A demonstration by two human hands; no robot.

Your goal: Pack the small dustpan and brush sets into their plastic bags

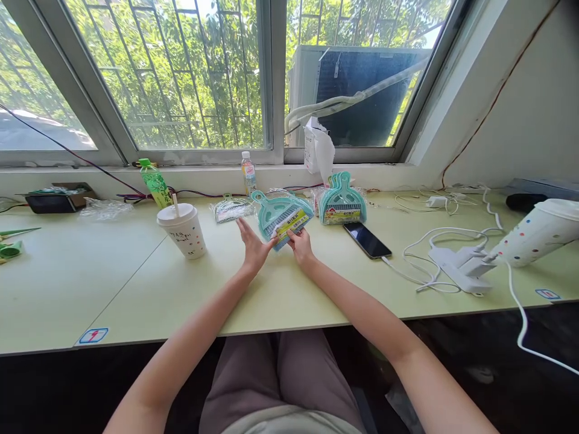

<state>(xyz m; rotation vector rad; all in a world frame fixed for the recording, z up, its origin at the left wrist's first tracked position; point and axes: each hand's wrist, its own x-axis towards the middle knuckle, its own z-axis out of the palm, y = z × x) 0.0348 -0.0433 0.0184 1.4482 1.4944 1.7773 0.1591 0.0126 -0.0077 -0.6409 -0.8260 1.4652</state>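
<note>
1. dustpan set (281, 214), teal, in clear plastic with a yellow label, is held over the counter (154, 307) in front of the person; its handle end points up and to the left. whether its far edge touches the surface, i cannot tell.
2. right hand (301, 246) pinches the set at its lower right, beside the label.
3. left hand (256, 246) is spread wide, thumb against the set's lower edge, fingers stretched away to the left.
4. flat clear packet (232, 210) lies just beyond those fingers.
5. pile of similar teal sets (342, 196) sits to the right, a dark phone (367, 240) just in front of it.
6. lidded cup (183, 232) with a straw stands on the left, near a green-capped bottle (155, 184).
7. power strip (459, 269) with white cables lies farther right.
</note>
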